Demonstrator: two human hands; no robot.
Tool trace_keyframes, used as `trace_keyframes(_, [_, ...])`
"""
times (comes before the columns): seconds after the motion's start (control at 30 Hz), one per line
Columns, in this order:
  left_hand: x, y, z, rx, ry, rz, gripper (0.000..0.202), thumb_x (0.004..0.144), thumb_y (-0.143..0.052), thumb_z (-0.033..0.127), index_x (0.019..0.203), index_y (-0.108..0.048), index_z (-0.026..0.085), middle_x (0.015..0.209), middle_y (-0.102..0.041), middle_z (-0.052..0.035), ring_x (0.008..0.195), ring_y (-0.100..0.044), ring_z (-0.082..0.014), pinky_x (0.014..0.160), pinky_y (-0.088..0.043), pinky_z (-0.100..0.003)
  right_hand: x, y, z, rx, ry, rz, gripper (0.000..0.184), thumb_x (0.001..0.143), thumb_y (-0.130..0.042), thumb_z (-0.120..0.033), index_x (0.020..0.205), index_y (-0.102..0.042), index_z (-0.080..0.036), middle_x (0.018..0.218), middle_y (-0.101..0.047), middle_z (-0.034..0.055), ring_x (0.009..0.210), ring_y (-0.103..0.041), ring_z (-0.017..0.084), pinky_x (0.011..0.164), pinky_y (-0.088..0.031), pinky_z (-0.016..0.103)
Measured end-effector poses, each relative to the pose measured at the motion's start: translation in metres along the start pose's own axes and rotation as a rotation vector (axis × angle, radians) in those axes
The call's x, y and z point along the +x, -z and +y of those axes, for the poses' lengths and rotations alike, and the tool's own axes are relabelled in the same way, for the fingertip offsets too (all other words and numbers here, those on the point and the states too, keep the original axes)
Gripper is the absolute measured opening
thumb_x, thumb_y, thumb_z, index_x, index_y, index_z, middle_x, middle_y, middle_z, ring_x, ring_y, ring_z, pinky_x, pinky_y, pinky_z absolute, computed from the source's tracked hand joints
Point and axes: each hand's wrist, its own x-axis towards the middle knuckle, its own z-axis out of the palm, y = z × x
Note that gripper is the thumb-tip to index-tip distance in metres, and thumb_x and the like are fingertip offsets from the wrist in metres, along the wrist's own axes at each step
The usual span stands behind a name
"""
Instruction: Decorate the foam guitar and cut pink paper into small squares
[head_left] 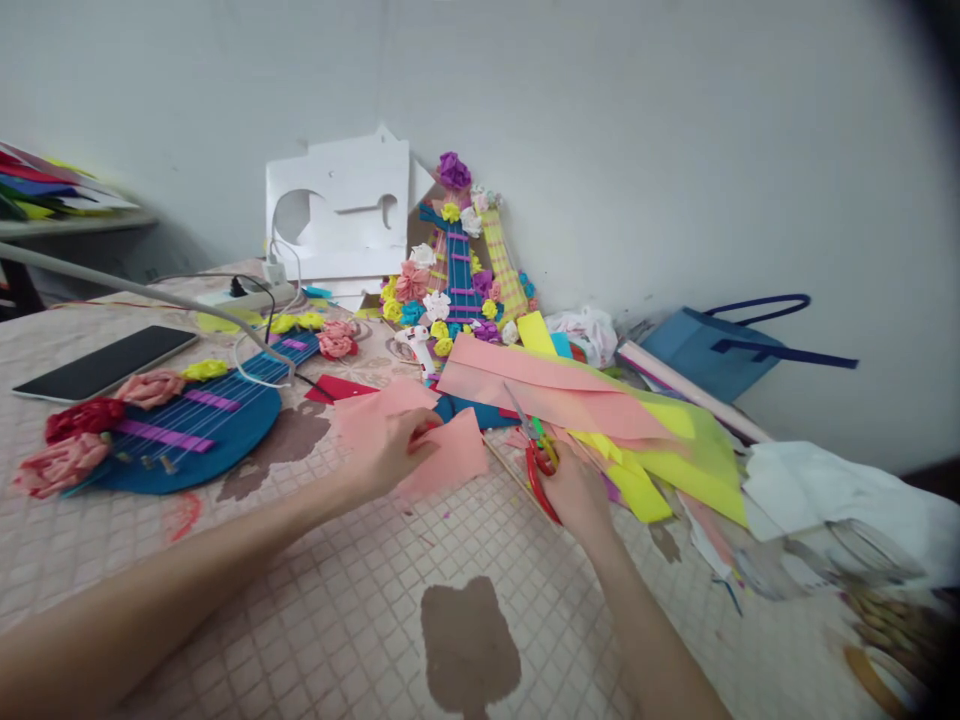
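My left hand (390, 450) pinches a piece of pink paper (442, 455) and holds it just above the table. My right hand (574, 490) is closed round the red handles of a pair of scissors (534, 445); the blades point up and away over the paper pile. A long pink sheet (540, 390) lies on yellow and green sheets (675, 450) right behind the scissors.
A blue guitar-shaped craft (195, 420) with paper roses lies at the left, beside a dark tablet (105, 362). Another decorated guitar craft (457, 265) leans on the wall, next to white cut card (337, 210). A blue bag (712, 350) and white plastic (832, 490) sit at the right.
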Motion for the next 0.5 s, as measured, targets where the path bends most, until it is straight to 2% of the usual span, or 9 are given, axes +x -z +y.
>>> trace_keyframes(0.1, [0.000, 0.013, 0.002, -0.221, 0.048, -0.023, 0.027, 0.077, -0.057, 0.032, 0.099, -0.059, 0.018, 0.075, -0.059, 0.0000, 0.067, -0.053, -0.0128, 0.061, -0.042, -0.026, 0.006, -0.011, 0.012, -0.043, 0.043, 0.020, 0.029, 0.079, -0.054, -0.041, 0.092, -0.057, -0.015, 0.084, -0.067, 0.0117, 0.081, -0.063, 0.027, 0.066, -0.042, 0.033])
trace_keyframes(0.2, [-0.002, 0.021, 0.005, -0.531, 0.164, -0.173, 0.032, 0.072, -0.064, 0.036, 0.096, -0.058, 0.015, 0.082, -0.063, -0.0027, 0.073, -0.057, -0.0143, 0.064, -0.045, -0.027, 0.009, -0.022, 0.019, 0.025, 0.128, 0.080, 0.033, 0.077, -0.057, -0.036, 0.101, -0.055, -0.014, 0.094, -0.066, 0.0124, 0.093, -0.060, 0.027, 0.076, -0.043, 0.034])
trace_keyframes(0.3, [-0.004, 0.021, 0.005, -0.812, 0.294, -0.330, 0.037, 0.066, -0.072, 0.032, 0.095, -0.057, 0.014, 0.084, -0.065, -0.0031, 0.076, -0.060, -0.0135, 0.067, -0.045, -0.026, 0.008, -0.028, 0.022, 0.068, 0.176, 0.117, 0.034, 0.078, -0.056, -0.034, 0.105, -0.054, -0.015, 0.099, -0.063, 0.0126, 0.097, -0.057, 0.028, 0.078, -0.043, 0.036])
trace_keyframes(0.37, [-0.005, 0.020, 0.007, -0.919, 0.359, -0.397, 0.036, 0.064, -0.075, 0.028, 0.093, -0.058, 0.014, 0.084, -0.065, -0.0026, 0.074, -0.060, -0.0119, 0.066, -0.045, -0.024, 0.006, -0.030, 0.022, 0.064, 0.203, 0.110, 0.031, 0.079, -0.055, -0.034, 0.103, -0.055, -0.015, 0.099, -0.061, 0.0132, 0.097, -0.056, 0.029, 0.078, -0.043, 0.037])
trace_keyframes(0.5, [-0.008, 0.020, 0.015, -1.014, 0.435, -0.452, 0.033, 0.061, -0.077, 0.021, 0.089, -0.060, 0.014, 0.079, -0.065, -0.0005, 0.070, -0.058, -0.0096, 0.061, -0.043, -0.020, 0.005, -0.025, 0.022, 0.060, 0.234, 0.121, 0.028, 0.079, -0.055, -0.033, 0.102, -0.058, -0.018, 0.097, -0.060, 0.0133, 0.096, -0.054, 0.030, 0.080, -0.041, 0.042])
